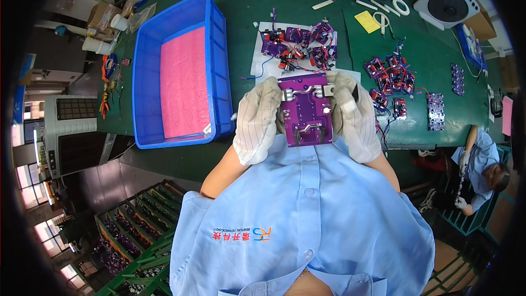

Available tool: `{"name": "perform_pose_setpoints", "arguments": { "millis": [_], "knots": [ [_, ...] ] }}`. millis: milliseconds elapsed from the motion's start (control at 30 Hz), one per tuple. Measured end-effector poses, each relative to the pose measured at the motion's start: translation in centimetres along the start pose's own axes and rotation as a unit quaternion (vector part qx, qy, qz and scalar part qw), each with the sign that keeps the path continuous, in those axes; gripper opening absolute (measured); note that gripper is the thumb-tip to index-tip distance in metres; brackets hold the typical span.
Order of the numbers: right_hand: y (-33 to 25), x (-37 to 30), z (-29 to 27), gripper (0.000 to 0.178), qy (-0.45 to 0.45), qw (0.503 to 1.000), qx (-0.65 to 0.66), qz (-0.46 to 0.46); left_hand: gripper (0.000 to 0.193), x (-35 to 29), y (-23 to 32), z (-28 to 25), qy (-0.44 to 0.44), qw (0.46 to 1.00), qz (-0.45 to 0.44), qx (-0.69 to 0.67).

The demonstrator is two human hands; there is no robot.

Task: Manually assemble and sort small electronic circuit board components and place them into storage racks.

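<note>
Both my hands wear whitish work gloves with thin stripes. Between them I hold a purple circuit board (304,111) upright in front of my chest, its soldered side with silvery tracks and metal tabs showing. My left hand (256,118) is closed on the board's left edge, and my right hand (353,115) grips its right edge. A small dark piece shows by my right fingers; I cannot make out what it is. Just beyond the board, several purple boards with wires and red parts (298,44) lie heaped on a white sheet (263,68).
At left stands a blue plastic bin (219,71) lined with pink foam. More wired boards (392,74) and bare boards (435,112) lie right on the green table (241,16). A fan-like white box (448,1) stands far right. A co-worker (475,170) sits at right; green racks (137,230) stand lower left.
</note>
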State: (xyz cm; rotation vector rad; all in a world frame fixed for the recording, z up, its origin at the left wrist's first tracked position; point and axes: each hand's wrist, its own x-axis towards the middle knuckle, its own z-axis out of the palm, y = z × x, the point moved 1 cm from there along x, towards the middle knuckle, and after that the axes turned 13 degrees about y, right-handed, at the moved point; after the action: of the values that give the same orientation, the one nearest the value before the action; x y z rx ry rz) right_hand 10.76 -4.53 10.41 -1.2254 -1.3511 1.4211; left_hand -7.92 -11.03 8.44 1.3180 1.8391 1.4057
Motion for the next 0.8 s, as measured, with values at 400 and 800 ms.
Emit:
{"name": "perform_pose_setpoints", "arguments": {
  "millis": [400, 800],
  "knots": [
    [0.2, -2.2, 1.5, 0.066, -0.058, 0.986, 0.131, -0.087, 0.08, -1.1, 3.4, 1.4, -0.019, 0.954, 0.002, -0.299],
    [-0.5, -2.0, 0.9, 0.052, -0.043, 0.976, 0.203, 0.073, 0.062, -1.0, 2.8, 0.5, -0.04, 0.915, -0.193, -0.353]
  ]
}}
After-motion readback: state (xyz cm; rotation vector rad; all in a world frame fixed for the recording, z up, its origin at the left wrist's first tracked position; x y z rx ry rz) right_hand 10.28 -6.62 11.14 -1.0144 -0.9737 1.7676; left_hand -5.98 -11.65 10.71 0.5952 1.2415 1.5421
